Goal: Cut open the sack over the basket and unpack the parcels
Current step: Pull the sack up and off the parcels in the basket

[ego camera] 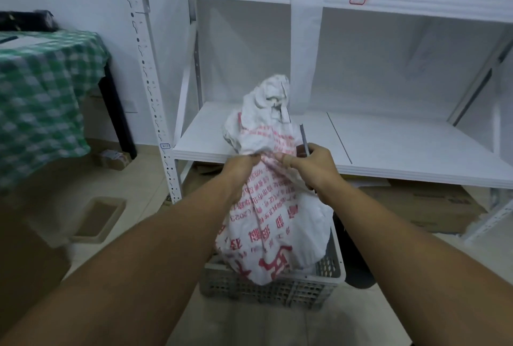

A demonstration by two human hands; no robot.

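A white woven sack (273, 215) with red printing stands upright in a grey slatted basket (277, 287) on the floor. Its tied top (273, 93) is bunched above my hands. My left hand (240, 168) pinches the sack's fabric at mid-height. My right hand (311, 165) grips the same fold just to the right and also holds a thin grey blade (304, 137) that points upward beside the sack. No parcels are visible; the sack hides its contents.
A white metal shelf unit (388, 145) stands directly behind the basket, its lower board at hand height. A table with a green checked cloth (41, 90) is at left. Cardboard boxes (422, 204) lie under the shelf, and a small tray (97, 219) sits on the tiled floor.
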